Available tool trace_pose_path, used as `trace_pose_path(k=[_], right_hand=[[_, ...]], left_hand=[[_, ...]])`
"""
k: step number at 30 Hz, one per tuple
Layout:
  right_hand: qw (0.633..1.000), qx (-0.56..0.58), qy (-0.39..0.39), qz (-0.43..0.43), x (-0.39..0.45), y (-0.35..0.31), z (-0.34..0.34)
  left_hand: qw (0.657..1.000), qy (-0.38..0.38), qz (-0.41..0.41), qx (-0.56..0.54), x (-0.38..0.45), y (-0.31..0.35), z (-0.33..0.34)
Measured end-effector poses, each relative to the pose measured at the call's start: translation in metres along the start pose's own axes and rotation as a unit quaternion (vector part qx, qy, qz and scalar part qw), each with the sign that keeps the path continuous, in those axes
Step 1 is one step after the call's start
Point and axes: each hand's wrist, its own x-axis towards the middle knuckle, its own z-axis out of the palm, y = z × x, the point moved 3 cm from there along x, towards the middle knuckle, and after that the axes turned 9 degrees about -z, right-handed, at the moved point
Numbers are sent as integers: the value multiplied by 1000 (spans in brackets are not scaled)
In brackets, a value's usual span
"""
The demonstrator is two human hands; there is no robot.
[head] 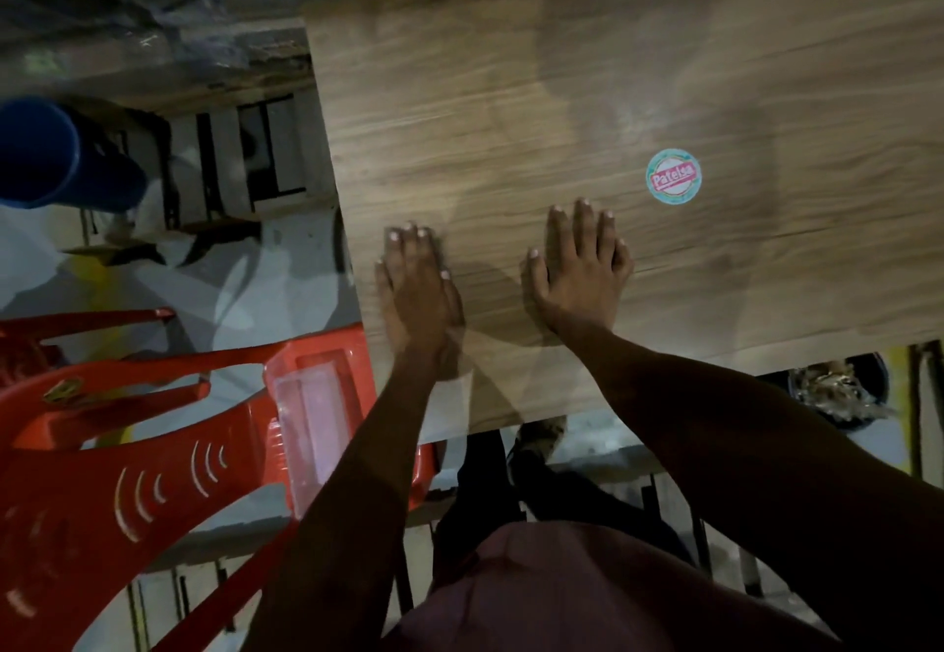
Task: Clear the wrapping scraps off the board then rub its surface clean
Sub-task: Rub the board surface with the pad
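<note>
Both bare forearms reach forward; left hand point(419, 283) and right hand point(580, 271) lie palm-down, fingers apparently straight.

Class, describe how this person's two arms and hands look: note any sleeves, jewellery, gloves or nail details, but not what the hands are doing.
Both forearms are bare up to the frame's edge: no sleeves, gloves, watch or bracelets show. The left hand and right hand wear no rings that can be seen. The fingernails look short and pale. A dull pinkish-maroon garment covers the body below.
</note>
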Motion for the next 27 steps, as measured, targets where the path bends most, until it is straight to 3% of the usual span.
trace_pose_path(k=[5, 12, 19, 24, 27], right_hand=[[1000, 0, 8, -6, 0, 0, 0], [999, 10, 30, -17, 3, 1, 0], [963, 203, 169, -55, -19, 13, -6], [988, 104, 76, -87, -69, 19, 4], [991, 87, 66, -74, -94, 23, 10]], left_hand=[[998, -14, 60, 15, -28, 9, 14], [999, 6, -49, 7, -49, -45, -10], [1000, 6, 28, -6, -112, 19, 18], [999, 16, -31, 2, -109, -36, 6], [998, 27, -56, 21, -119, -57, 0]])
